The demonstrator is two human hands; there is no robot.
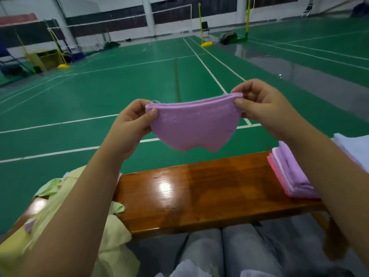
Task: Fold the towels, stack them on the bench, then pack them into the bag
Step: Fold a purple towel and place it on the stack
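I hold a purple towel (194,124) up in the air above the wooden bench (199,196), folded double so its top edges meet. My left hand (132,120) pinches its left top corner and my right hand (259,104) pinches its right top corner. The towel sags between them. A stack of folded pink and purple towels (289,174) lies on the bench at the right, partly behind my right forearm. Loose yellow and green towels (111,236) are heaped on the bench's left end, under my left arm.
A white cloth thing (353,146) sits at the far right beyond the stack. My grey-trousered knees (229,252) are just in front of the bench. Behind the bench stretches a green badminton court floor (119,86) with yellow net posts (201,23).
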